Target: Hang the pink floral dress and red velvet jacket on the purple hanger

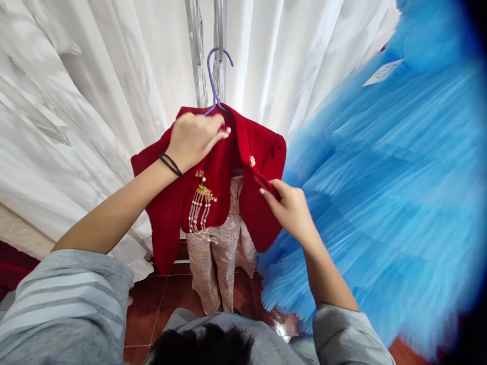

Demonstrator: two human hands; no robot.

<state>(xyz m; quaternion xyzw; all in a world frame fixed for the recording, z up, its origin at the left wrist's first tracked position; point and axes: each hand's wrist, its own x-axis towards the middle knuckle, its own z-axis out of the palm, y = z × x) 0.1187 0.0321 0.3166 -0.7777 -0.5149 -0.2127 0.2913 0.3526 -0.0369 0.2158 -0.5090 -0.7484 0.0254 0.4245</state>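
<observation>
A short red jacket [262, 218] hangs on a purple hanger [211, 76] in front of me. My left hand [198, 134], with a black band at the wrist, is closed at the collar, its fingertips on the cloth just below the hanger's neck. Lower down, my right hand [291, 205] pinches the jacket's front edge between thumb and fingers and holds it out to the side. A gold brooch [204, 190] with strings of pearl beads hangs on the panel below my left hand. A small beaded ornament [251, 161] sits on the opposite lapel.
Shiny pale pink trousers [213, 263] hang beneath the jacket. A metal rack [197, 50] stands behind the hanger. White drapes [125, 66] fill the back and left. A blue tulle dress [380, 192] with a white tag [382, 72] spreads at the right, above red floor tiles [146, 309].
</observation>
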